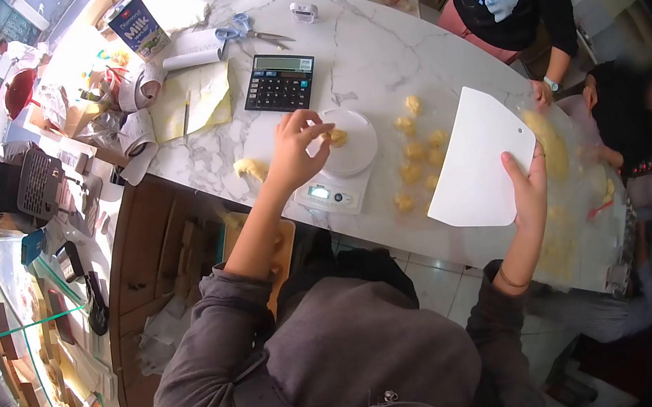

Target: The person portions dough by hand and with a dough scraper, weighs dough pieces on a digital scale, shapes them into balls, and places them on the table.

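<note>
1. One small dough piece [338,138] on the round plate of one kitchen scale [334,193], display lit.
2. My left hand [304,147] above it, thumb and forefinger curled to a narrow gap; can't tell if they touch the dough.
3. Right of the scale: at least eight dough balls [415,150] on the marble table [359,41]; others may be hidden.
4. My right hand [531,185], nearly closed, grips one white dough scraper [475,161] by its edge.
5. Left of the scale: one dough scrap [250,169].
6. Beyond: one calculator [279,83], one milk carton [136,27].
</note>
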